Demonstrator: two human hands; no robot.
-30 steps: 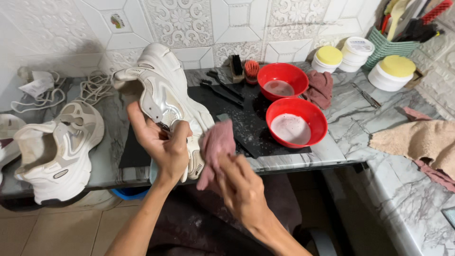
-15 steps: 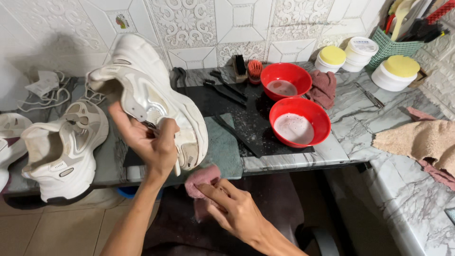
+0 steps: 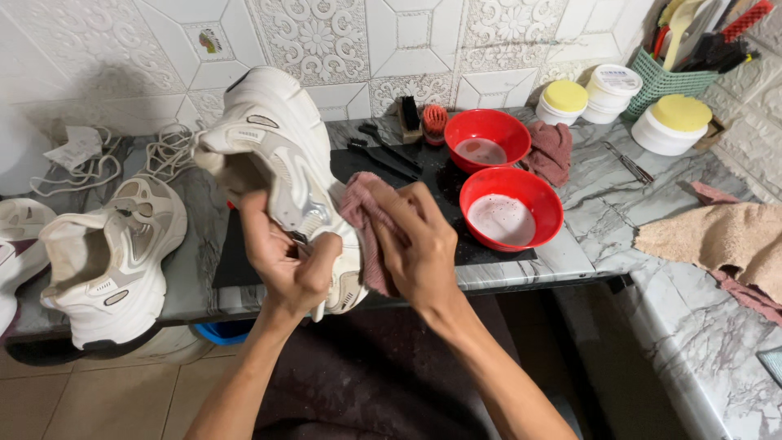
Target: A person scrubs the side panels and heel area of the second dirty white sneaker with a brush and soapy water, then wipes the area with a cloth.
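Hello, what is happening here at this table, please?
A person holds a white sneaker up in the left hand and presses a pink cloth against its side with the right hand. A second white sneaker stands on the marble table to the left. Two red bowls with soapy liquid, brushes and lidded tubs sit behind.

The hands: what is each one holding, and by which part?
Left hand grips the white sneaker near its toe; right hand presses a pink cloth against it.
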